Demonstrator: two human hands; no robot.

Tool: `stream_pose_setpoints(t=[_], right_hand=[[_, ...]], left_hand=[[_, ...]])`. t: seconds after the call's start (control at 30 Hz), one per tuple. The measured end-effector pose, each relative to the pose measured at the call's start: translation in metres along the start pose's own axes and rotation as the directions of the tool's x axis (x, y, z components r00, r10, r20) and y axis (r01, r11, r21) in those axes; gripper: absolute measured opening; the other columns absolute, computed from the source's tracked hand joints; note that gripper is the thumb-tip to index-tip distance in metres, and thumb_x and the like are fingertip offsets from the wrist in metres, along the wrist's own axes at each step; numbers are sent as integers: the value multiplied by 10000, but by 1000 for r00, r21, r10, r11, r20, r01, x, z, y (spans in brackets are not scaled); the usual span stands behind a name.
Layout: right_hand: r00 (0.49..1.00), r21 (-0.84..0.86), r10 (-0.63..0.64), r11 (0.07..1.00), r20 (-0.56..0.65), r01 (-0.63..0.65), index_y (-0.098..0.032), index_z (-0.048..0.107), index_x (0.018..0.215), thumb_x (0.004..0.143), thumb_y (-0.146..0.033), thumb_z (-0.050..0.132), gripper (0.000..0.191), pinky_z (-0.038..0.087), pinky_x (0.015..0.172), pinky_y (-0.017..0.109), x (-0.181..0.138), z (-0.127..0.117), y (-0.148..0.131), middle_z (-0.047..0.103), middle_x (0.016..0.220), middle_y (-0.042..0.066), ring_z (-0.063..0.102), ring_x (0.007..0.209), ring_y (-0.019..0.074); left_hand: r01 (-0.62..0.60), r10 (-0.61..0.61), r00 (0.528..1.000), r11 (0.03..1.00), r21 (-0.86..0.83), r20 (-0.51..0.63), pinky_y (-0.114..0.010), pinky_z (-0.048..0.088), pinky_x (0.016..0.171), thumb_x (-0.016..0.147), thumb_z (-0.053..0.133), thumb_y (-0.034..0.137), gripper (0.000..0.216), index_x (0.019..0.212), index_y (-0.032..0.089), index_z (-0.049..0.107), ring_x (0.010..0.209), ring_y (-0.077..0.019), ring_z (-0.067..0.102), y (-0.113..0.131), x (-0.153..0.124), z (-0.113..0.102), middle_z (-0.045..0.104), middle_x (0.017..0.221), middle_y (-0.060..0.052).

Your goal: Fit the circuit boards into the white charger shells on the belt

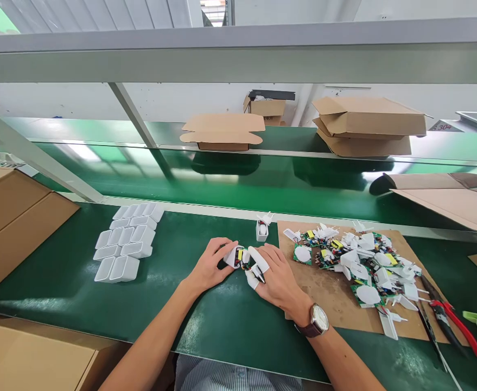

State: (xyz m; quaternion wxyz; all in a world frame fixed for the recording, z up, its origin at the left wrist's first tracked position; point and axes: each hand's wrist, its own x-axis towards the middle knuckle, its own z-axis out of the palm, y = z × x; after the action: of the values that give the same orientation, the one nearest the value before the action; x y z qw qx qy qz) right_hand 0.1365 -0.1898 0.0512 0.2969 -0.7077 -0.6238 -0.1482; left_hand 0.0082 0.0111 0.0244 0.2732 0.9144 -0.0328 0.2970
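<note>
My left hand (211, 265) pinches a small white plastic housing (230, 257) over the green table. A circuit board (244, 257) with a yellow part on it sits at the housing's mouth; I cannot tell how far inside it is. My right hand (279, 274) has white covers on some fingers and grips the board's other end, where a small dark tip shows. Just beyond, a white box-shaped housing (261, 232) stands upright with a white plug piece (266, 218) on top. A brown board (323, 293) to the right carries a heap of circuit boards (356, 260) with white plug parts.
Several white open housings (126, 239) stand in rows at the left. Red-handled pliers (458, 326) and dark tweezers (429, 328) lie at the right. Cardboard boxes (18, 228) flank the table (157, 312). Behind runs a green conveyor (205, 187) beneath a metal frame (238, 62).
</note>
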Motion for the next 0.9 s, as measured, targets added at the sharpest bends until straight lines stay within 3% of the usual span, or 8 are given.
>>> stream_pose_setpoints(t=[0.43, 0.57, 0.73, 0.8, 0.9], right_hand=[[1000, 41, 2, 999, -5, -1, -136, 333, 1559, 923, -138, 528, 665, 519, 1037, 568, 0, 1, 1, 689, 1224, 163, 621, 1126, 309], [996, 1, -53, 999, 65, 53, -85, 429, 1485, 909, -137, 542, 590, 478, 1085, 546, 0, 3, 0, 682, 1255, 187, 593, 1178, 308], [988, -98, -102, 989, 118, 114, -93, 617, 1279, 953, -217, 561, 353, 431, 1131, 529, 0, 7, 1, 656, 1321, 198, 553, 1237, 306], [990, -96, -97, 990, 105, 107, -86, 639, 1231, 988, -323, 565, 348, 441, 1116, 532, 0, 9, 2, 662, 1292, 208, 554, 1216, 313], [995, -32, -43, 998, 85, 46, -86, 619, 1254, 974, -474, 608, 478, 472, 1071, 536, 0, 10, 4, 680, 1217, 204, 564, 1166, 324]], left_hand=[[18, -19, 1000, 1000, 19, 25, -450, 553, 1007, 901, 719, 212, 641, 1490, 282, 477, 1163, -260, 615, 0, -1, 2, 615, 1246, -121], [-32, 32, 999, 999, 20, 31, -429, 553, 991, 935, 679, 241, 578, 1480, 273, 490, 1141, -254, 623, 3, 2, 1, 628, 1238, -118], [-66, 64, 998, 995, 81, 27, -466, 519, 1011, 927, 702, 302, 547, 1445, 278, 528, 1112, -281, 626, -1, 1, 2, 697, 1225, -104], [-35, 33, 997, 999, 29, 71, -456, 536, 995, 938, 681, 313, 544, 1455, 282, 512, 1103, -276, 646, -1, -1, 3, 707, 1248, -98], [129, -113, 980, 987, -91, 165, -431, 571, 988, 957, 630, 334, 568, 1494, 272, 452, 1157, -267, 675, 2, -6, 7, 676, 1341, -107]])
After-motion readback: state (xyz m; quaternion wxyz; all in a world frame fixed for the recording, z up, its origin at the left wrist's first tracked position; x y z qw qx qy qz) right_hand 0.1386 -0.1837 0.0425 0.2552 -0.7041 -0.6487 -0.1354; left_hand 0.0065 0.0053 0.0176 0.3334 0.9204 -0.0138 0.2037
